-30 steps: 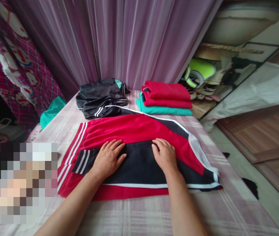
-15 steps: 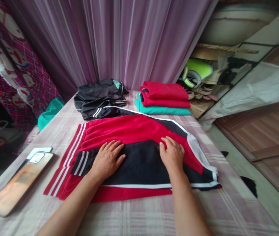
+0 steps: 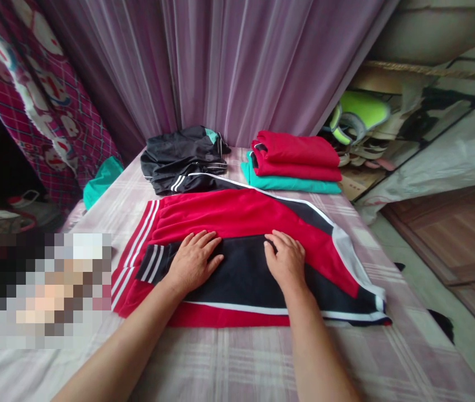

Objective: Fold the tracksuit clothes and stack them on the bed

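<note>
A red and black tracksuit jacket (image 3: 216, 212) with white stripes lies spread on the table, its ribbed hem toward the left. One black sleeve (image 3: 241, 279) is laid across the red body, its striped cuff at the left; the other black sleeve runs along the far edge. My left hand (image 3: 194, 260) rests palm down on the near sleeve beside the cuff, fingers spread. Farther right, my right hand (image 3: 286, 259) lies on the same sleeve toward the shoulder, fingers apart and slightly bent. Neither hand grips anything.
Behind the jacket sit a heap of black clothing (image 3: 183, 156) and folded red garments (image 3: 298, 155) on a folded teal one (image 3: 296, 183). A pixelated patch covers the table's left side. A purple curtain (image 3: 237, 67) hangs behind; a cluttered rack stands right.
My right hand has slid a little left along the sleeve, closer to my left hand. The whole view has shifted slightly, and a pixelated patch now covers where phones lay.
</note>
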Action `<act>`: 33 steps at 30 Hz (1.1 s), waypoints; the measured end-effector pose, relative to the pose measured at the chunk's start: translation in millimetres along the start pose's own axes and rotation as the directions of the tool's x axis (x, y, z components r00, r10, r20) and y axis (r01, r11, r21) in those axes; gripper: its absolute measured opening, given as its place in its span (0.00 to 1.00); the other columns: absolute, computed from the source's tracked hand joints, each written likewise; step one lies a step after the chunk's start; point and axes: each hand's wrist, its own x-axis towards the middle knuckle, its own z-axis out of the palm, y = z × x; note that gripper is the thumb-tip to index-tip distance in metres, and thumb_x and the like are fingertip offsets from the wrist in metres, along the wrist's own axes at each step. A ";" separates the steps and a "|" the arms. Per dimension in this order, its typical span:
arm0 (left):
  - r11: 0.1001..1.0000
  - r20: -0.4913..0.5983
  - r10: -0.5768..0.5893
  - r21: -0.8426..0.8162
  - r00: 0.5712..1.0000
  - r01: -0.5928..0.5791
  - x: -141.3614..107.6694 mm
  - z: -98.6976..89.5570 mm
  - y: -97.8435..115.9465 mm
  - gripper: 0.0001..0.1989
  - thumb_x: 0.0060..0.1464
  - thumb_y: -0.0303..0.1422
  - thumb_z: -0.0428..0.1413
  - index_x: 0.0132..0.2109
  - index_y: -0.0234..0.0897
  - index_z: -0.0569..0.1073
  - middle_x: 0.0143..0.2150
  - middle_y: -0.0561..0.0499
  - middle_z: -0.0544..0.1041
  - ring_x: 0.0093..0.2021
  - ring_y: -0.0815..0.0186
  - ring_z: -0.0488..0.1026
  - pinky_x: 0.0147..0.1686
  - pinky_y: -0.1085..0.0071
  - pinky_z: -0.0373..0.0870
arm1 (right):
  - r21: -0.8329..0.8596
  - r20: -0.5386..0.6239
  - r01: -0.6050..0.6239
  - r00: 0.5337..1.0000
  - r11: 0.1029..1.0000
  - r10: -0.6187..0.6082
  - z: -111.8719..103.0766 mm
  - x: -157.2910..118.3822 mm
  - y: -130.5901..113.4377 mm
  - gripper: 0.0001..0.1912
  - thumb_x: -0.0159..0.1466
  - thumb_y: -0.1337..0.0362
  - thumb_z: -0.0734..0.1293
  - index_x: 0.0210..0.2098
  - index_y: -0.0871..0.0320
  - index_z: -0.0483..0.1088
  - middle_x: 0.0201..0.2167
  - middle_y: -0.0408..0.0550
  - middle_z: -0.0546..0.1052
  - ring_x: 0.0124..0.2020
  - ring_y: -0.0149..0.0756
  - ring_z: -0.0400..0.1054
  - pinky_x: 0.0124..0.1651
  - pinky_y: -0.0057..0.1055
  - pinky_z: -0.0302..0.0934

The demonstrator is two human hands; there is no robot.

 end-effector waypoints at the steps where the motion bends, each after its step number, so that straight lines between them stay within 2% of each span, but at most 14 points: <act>1: 1.000 0.000 -0.001 -0.004 1.000 0.001 0.0 0.3 0.0 0.25 0.66 0.46 0.46 0.63 0.41 0.69 0.65 0.46 0.70 0.65 0.51 0.64 0.64 0.48 0.59 | 0.011 -0.004 0.027 1.000 1.000 -0.027 0.2 -0.8 -7.7 0.13 0.66 0.64 0.61 0.43 0.54 0.78 0.51 0.53 0.78 0.54 0.46 0.68 0.61 0.50 0.52; 5: 1.000 -0.010 -0.014 -0.019 1.000 0.014 -0.6 2.0 0.5 0.25 0.65 0.46 0.47 0.62 0.40 0.70 0.64 0.45 0.71 0.65 0.52 0.64 0.64 0.48 0.59 | 0.094 0.074 0.186 0.978 0.978 -0.193 5.6 -9.3 -44.8 0.14 0.67 0.65 0.60 0.44 0.52 0.77 0.52 0.50 0.78 0.57 0.42 0.67 0.65 0.47 0.49; 8: 0.999 -0.009 -0.023 -0.029 1.000 0.023 -0.9 1.7 1.5 0.25 0.65 0.46 0.48 0.62 0.40 0.70 0.64 0.45 0.71 0.65 0.52 0.64 0.65 0.49 0.58 | 0.126 0.169 0.240 0.951 0.963 -0.259 10.9 -15.0 -56.3 0.13 0.67 0.65 0.61 0.45 0.53 0.77 0.53 0.50 0.78 0.57 0.42 0.67 0.64 0.47 0.50; 12: 0.999 -0.005 -0.026 -0.044 1.000 0.025 -1.1 -1.5 2.7 0.24 0.65 0.46 0.47 0.62 0.41 0.70 0.65 0.45 0.70 0.65 0.53 0.65 0.65 0.49 0.58 | 0.135 0.175 0.223 0.954 0.965 -0.245 14.4 -15.8 -50.7 0.13 0.67 0.65 0.61 0.45 0.54 0.77 0.52 0.51 0.78 0.56 0.42 0.68 0.63 0.44 0.54; 17: 0.999 -0.011 -0.033 -0.036 0.999 0.033 -2.3 -0.3 5.9 0.24 0.65 0.46 0.47 0.63 0.42 0.69 0.65 0.45 0.70 0.65 0.53 0.64 0.66 0.50 0.56 | 0.140 0.143 0.235 0.956 0.962 -0.254 16.1 -15.3 -47.1 0.14 0.67 0.65 0.60 0.44 0.54 0.77 0.52 0.51 0.78 0.55 0.42 0.69 0.63 0.44 0.54; 23: 0.996 0.031 -0.090 0.007 0.995 0.090 -1.7 1.2 8.9 0.26 0.66 0.47 0.44 0.66 0.44 0.65 0.68 0.48 0.67 0.69 0.53 0.59 0.67 0.49 0.54 | 0.126 0.130 0.253 0.954 0.959 -0.269 17.0 -15.9 -47.8 0.14 0.67 0.65 0.61 0.44 0.55 0.77 0.51 0.51 0.79 0.54 0.43 0.69 0.62 0.44 0.55; 29: 0.949 -0.016 -0.299 0.099 0.954 0.299 -2.3 -14.5 -14.3 0.24 0.66 0.46 0.45 0.63 0.44 0.68 0.66 0.44 0.68 0.67 0.49 0.62 0.64 0.41 0.55 | 0.127 0.116 0.258 0.955 0.958 -0.273 17.4 -15.9 -47.2 0.13 0.67 0.65 0.61 0.43 0.55 0.78 0.50 0.50 0.79 0.54 0.43 0.70 0.61 0.44 0.56; 33: 0.942 -0.042 -0.318 0.102 0.947 0.320 -3.9 -17.9 -25.3 0.24 0.65 0.46 0.46 0.63 0.44 0.68 0.66 0.44 0.68 0.66 0.49 0.62 0.63 0.41 0.57 | 0.135 0.121 0.253 0.955 0.958 -0.269 17.5 -15.7 -47.3 0.13 0.66 0.65 0.62 0.43 0.54 0.78 0.50 0.51 0.79 0.54 0.43 0.70 0.61 0.44 0.57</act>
